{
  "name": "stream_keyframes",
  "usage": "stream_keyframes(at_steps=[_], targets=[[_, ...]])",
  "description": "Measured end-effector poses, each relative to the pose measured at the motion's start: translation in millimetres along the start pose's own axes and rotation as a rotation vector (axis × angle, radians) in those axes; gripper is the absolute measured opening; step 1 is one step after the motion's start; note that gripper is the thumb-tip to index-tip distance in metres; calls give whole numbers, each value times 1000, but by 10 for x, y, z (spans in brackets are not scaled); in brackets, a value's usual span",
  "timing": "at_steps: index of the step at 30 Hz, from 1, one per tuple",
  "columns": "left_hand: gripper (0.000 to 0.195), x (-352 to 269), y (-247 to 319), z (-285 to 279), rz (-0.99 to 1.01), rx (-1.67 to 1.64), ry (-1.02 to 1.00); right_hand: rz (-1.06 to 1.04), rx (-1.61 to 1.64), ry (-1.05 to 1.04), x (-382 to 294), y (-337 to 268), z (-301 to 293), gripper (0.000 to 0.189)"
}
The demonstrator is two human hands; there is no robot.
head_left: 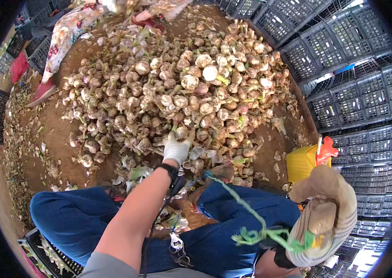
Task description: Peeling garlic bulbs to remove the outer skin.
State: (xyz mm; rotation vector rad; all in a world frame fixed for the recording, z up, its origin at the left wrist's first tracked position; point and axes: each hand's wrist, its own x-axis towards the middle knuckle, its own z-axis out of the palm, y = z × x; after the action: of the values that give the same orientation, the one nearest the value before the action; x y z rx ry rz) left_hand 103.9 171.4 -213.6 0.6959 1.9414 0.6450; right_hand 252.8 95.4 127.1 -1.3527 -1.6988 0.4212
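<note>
My left hand (176,150), in a white knitted glove, reaches into the near side of a large heap of garlic bulbs (140,92). Its thumb and fingers are around one garlic bulb (181,132) with a green stem. At the right, my right hand (324,212), in a soiled striped glove, is curled into a fist. It grips a handle (312,239) with green and yellow on it; the rest of that tool is hidden. A frayed green cord (241,201) runs from that handle across my lap towards my feet.
Black plastic crates (349,38) are stacked along the right side. A yellow container (300,163) with a red plastic bag (327,151) stands beside my right knee. Across the heap sits another person in patterned trousers (65,38). A crate (57,255) holds cut stems at lower left.
</note>
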Motion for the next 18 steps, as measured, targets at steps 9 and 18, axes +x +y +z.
stream_keyframes(at_steps=[9, 18], targets=[[63, -112, 43, -298, -41, -556, 38, 37, 70, -62, 48, -119, 98, 45], [83, -1744, 351, -1893, 549, -1263, -396, -196, -136, -901, -208, -153, 644, 16]])
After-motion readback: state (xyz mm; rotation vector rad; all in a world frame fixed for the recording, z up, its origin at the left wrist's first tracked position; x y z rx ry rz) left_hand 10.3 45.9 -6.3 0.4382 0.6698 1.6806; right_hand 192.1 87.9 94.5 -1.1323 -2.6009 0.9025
